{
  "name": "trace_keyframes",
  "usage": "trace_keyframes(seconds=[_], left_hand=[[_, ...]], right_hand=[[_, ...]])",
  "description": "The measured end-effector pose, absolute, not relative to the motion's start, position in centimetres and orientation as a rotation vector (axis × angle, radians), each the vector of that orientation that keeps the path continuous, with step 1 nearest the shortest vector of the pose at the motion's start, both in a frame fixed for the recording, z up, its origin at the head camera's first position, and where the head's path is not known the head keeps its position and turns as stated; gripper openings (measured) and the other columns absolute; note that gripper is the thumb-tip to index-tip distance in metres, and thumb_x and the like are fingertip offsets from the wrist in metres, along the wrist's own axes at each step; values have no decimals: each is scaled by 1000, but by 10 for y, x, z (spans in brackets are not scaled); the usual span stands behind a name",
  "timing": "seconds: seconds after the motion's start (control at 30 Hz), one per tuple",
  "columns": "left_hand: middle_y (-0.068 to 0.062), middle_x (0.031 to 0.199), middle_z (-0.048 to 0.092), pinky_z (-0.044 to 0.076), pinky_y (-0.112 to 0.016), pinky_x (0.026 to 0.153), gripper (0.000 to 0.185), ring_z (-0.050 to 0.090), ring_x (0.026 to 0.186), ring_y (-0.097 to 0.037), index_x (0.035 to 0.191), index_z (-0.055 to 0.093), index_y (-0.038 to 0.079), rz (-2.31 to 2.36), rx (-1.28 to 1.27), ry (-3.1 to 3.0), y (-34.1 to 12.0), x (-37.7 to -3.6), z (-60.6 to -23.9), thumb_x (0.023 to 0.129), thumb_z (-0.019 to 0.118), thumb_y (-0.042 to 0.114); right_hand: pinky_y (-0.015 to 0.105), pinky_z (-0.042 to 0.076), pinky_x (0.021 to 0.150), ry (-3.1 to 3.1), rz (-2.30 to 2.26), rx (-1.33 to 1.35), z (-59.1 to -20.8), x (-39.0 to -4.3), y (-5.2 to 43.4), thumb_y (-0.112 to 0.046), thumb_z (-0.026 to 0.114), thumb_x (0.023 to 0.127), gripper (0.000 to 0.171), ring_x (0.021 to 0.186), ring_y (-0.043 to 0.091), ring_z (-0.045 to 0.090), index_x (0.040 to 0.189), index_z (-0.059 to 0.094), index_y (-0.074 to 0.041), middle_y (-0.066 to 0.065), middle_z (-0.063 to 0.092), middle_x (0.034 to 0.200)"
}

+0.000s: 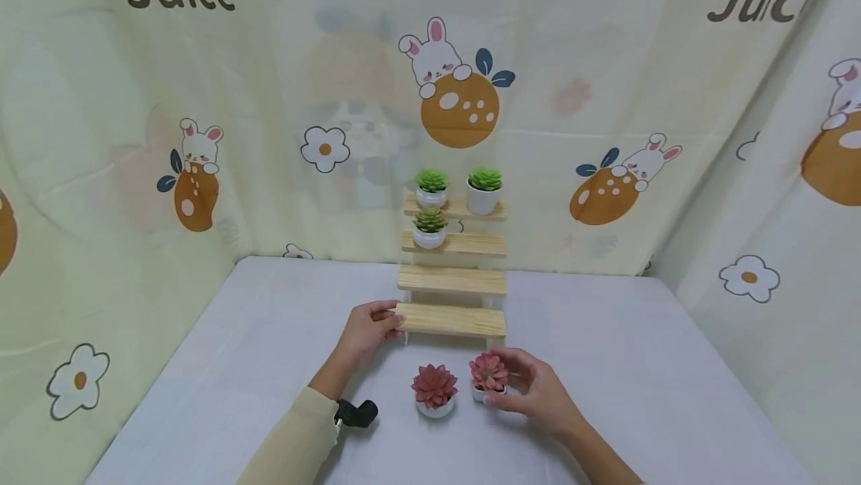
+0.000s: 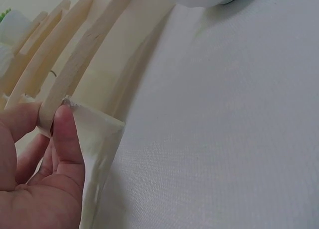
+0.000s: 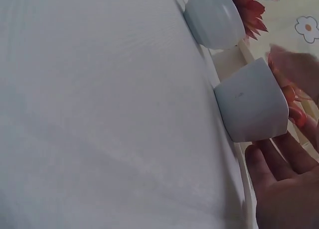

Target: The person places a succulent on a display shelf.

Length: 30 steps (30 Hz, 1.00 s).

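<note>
Cupping the right red succulent pot (image 1: pixel 489 379) from its right, the right hand (image 1: pixel 534 394) curls round it; the left hand (image 1: pixel 366 328) pinches the shelf's (image 1: pixel 451 319) left end.

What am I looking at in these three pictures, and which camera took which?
No machine here: a person works with bare hands. The big picture comes from a camera on the head; the other two come from cameras on each wrist. On the white table stands a wooden step shelf carrying three green potted plants. The left hand pinches the left end of the bottom step. The right hand has its fingers round a red plant in a white pot, though the grip looks loose. Another red plant stands beside it.
</note>
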<state>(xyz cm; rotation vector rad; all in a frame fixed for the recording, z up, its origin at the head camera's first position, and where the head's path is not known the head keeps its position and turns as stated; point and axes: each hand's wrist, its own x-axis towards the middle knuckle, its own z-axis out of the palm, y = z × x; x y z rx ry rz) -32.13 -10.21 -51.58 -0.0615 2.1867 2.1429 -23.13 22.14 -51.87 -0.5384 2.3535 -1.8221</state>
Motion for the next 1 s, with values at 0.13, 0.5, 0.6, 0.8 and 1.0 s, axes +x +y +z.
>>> trace_keyframes(seconds=[0.13,0.5,0.6,0.8,1.0], left_hand=[[-18,108,71,66,-30,76,38,69,81,-13,133,64,-5,2138,-62,2184,-103,-321,-515,95,69,1],[-18,109,71,66,-29,75,39,70,82,-14,133,64,-4,2139,-78,2170,-102,-321,-514,95,70,0],[-19,108,71,66,-28,74,39,70,81,-14,133,64,-5,2145,-80,2163,-102,-321,-514,95,69,0],[-19,109,70,66,-28,75,39,70,81,-14,133,63,-6,2151,-78,2146,-102,-320,-513,96,68,-1],[-19,108,70,66,-30,77,38,69,81,-14,133,63,-5,2151,-60,2157,-102,-320,-513,96,69,0]], right_hand=[[15,54,100,2274,-1861,-498,-520,-232,221,-8,89,78,77,117,4,64,144,51,3,23,60,139],[19,56,99,2174,-1903,-436,-523,-231,220,-3,87,78,75,116,1,65,142,49,12,32,54,143],[19,57,98,2171,-1903,-425,-524,-231,220,-2,86,79,74,116,0,64,141,49,12,32,53,143],[20,58,97,2167,-1916,-401,-525,-231,220,-2,87,77,74,115,1,65,140,50,13,33,54,142],[22,58,98,2194,-1901,-380,-523,-232,220,-4,88,78,72,117,3,65,139,52,11,31,56,142]])
